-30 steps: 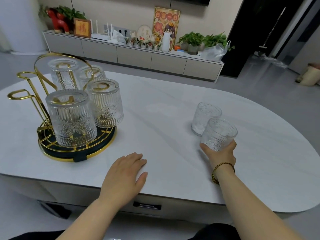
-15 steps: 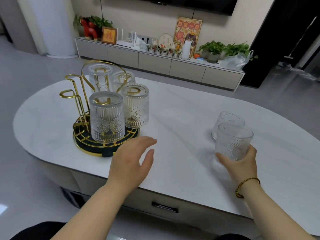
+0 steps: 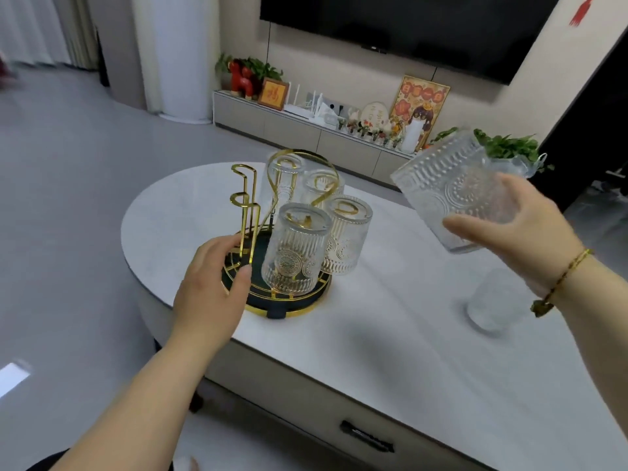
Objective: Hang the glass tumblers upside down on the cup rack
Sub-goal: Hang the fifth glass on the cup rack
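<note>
A gold wire cup rack [image 3: 244, 212] on a round black-and-gold base stands on the white oval table [image 3: 373, 317]. Several ribbed glass tumblers [image 3: 294, 253] hang upside down on its pegs; two pegs at the left are bare. My left hand [image 3: 210, 290] rests at the base's near-left rim, fingers apart, thumb touching the edge. My right hand [image 3: 513, 226] holds an embossed glass tumbler [image 3: 452, 188] in the air, tilted, to the right of the rack. Another tumbler [image 3: 492, 300] stands upright on the table under my right wrist.
The table's near edge has a drawer with a black handle [image 3: 367, 440]. Behind the table a low sideboard [image 3: 306, 130] carries ornaments and plants, under a wall-mounted television [image 3: 407, 25]. Grey floor lies to the left.
My right hand has lifted the tumbler off the table and tilted it. My left hand has moved forward to the rack's base. The view has swung left.
</note>
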